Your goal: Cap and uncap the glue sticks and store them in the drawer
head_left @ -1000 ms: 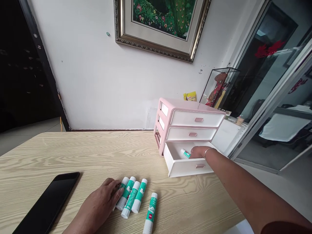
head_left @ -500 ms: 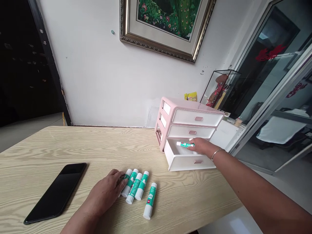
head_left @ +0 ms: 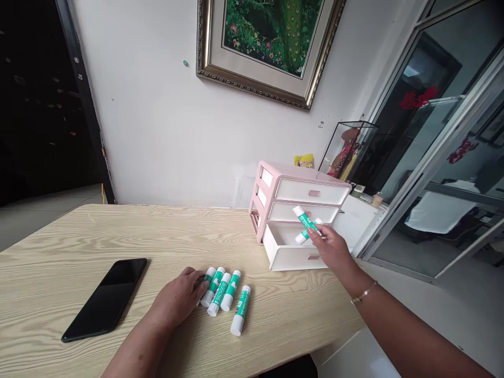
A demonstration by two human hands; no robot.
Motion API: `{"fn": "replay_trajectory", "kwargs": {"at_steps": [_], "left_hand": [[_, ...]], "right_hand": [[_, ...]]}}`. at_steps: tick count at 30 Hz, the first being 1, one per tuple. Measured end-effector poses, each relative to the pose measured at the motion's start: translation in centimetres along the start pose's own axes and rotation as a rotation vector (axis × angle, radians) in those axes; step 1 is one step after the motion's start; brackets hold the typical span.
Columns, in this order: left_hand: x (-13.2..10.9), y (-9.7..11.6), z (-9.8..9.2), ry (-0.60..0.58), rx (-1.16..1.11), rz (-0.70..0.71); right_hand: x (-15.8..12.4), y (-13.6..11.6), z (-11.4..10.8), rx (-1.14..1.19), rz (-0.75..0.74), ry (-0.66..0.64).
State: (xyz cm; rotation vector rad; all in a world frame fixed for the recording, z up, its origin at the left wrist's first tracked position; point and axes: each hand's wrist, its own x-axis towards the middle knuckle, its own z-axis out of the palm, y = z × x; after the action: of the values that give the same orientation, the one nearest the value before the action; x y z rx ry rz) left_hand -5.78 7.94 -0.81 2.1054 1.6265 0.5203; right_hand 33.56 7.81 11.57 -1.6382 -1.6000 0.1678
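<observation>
Glue sticks (head_left: 304,218), two crossed, hang pinched in my closed right fingers (head_left: 317,240) over the open drawer (head_left: 291,258), just raised and so no longer lying in it, while my left fingers (head_left: 200,290) curl against a row of more (head_left: 219,295) on the surface (head_left: 177,236), grip unclear.

Seven visible glue sticks (head_left: 241,310), three drawers (head_left: 293,190), one phone (head_left: 106,299), one framed picture (head_left: 271,42)

The glue sticks (head_left: 219,295) are white with green label bands and white print. The drawer organizer (head_left: 289,189) has a pink frame, white drawers (head_left: 293,258) and pink handles (head_left: 314,193). Wavy wood grain patterns the pale beige surface (head_left: 189,236); the smartphone (head_left: 105,299) is black, the packet (head_left: 304,161) yellow.
</observation>
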Motion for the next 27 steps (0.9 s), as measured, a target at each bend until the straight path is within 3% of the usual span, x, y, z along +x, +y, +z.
{"fn": "replay_trajectory", "kwargs": {"at_steps": [7,13,22,27], "left_hand": [[0.0,0.2,-0.1,0.004,0.025,-0.019],[-0.3,0.0,0.1,0.026,0.015,0.002],[-0.9,0.0,0.2,0.049,0.023,0.001],[-1.1,-0.1,0.4,0.060,0.027,-0.010]], "right_hand": [[-7.9,-2.2,4.8,0.362,0.227,-0.356],[-10.9,-2.0,10.1,0.485,0.410,-0.565],[-10.9,-3.1,13.9,0.697,0.491,-0.584],[-11.7,-0.5,14.6,0.603,0.471,-0.379]]}}
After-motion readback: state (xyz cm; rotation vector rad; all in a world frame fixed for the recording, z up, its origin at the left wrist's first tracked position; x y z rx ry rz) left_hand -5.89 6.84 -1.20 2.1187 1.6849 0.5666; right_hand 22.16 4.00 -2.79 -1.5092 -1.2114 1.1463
